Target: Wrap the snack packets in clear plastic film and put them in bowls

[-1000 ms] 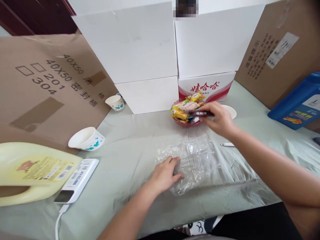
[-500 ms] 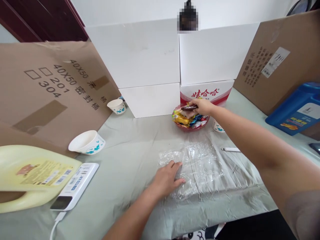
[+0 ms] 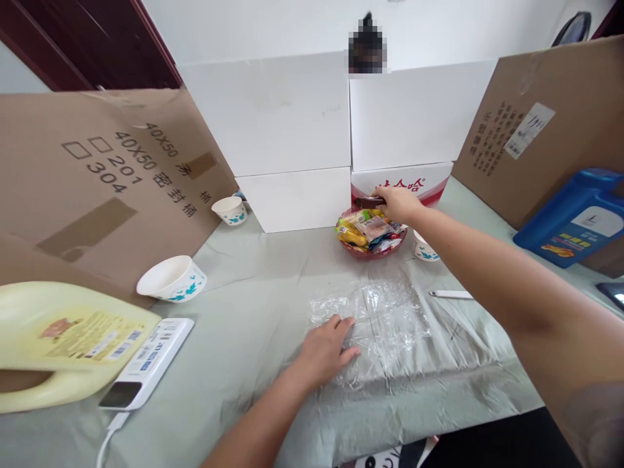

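My right hand [image 3: 397,203] reaches forward, its fingers closed on a dark brown wrapped snack [image 3: 369,203]. The snack is just above a pink-red bowl [image 3: 369,254] of colourful snack packets. In the bowl, a yellow packet [image 3: 351,233] lies at the left and a pale clear packet [image 3: 374,228] near the middle. My left hand [image 3: 327,350] rests with its fingers spread on the left part of a flat, clear plastic bag [image 3: 385,325] on the table.
Paper bowls stand at left [image 3: 178,279], back left [image 3: 230,211] and beside the snack bowl [image 3: 425,247]. A white knife-like tool [image 3: 451,294] lies right. A yellow jug [image 3: 73,338], white power bank [image 3: 151,357] and blue jug [image 3: 570,218] flank the table. White boxes [image 3: 292,123] and cardboard [image 3: 112,169] wall it in.
My right hand has lifted the dark brown snack slightly clear of the other packets, uncovering the pale packet beneath. My left hand stays on the plastic bag. The camera view has shifted a little.
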A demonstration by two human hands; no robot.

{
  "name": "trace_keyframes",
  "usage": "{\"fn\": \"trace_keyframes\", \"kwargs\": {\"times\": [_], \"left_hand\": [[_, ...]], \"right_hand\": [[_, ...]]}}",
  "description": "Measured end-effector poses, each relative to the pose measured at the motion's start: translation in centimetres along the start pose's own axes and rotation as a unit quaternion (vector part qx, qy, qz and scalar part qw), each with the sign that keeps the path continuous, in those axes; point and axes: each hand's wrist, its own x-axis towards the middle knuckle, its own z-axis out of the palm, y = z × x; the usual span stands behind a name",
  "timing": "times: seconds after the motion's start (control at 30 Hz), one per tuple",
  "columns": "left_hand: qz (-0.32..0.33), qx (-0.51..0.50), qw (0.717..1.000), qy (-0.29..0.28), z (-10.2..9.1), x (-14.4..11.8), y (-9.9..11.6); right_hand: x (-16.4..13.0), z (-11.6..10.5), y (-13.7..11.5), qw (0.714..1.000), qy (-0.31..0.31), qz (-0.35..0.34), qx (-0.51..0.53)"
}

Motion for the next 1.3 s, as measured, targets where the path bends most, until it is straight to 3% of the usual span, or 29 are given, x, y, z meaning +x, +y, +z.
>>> {"fn": "trace_keyframes", "kwargs": {"times": [0.07,0.17,0.37,0.5,0.73,0.9,1.03,1.2,1.3], "left_hand": [[0.0,-0.002,1.0,0.0,-0.1,-0.1,0.0],[0.0,-0.006,1.0,-0.001,-0.1,-0.2,-0.2],[0.001,-0.005,1.0,-0.006,-0.2,-0.1,-0.1],[-0.001,-0.003,1.0,-0.008,-0.2,-0.1,0.1],[0.001,-0.01,1.0,-0.006,0.0,0.0,-0.1],[-0.002,-0.014,1.0,-0.013,0.1,0.2,-0.1],[-0.009,-0.011,1.0,-0.015,0.1,0.3,0.0],[-0.013,-0.012,1.0,-0.018,-0.1,0.2,0.1],[-0.014,-0.016,0.999,-0.026,-0.3,0.2,0.1]], "right_hand": [[0.5,0.7,-0.7,0.999,-0.01,-0.039,-0.017],[0.9,1.8,-0.8,0.992,-0.083,-0.091,-0.013],[1.5,0.9,1.2,0.984,-0.167,-0.059,0.0],[2.3,0.3,1.3,0.986,-0.163,-0.022,-0.031],[3.6,1.9,0.6,0.988,-0.151,-0.028,0.008],[4.8,1.1,3.6,0.992,-0.085,0.081,0.038],[5.1,2.0,5.5,0.975,-0.082,0.199,0.052],[4.7,4.6,5.4,0.953,-0.093,0.265,0.11],[4.8,4.7,5.2,0.944,-0.072,0.284,0.153]]}}
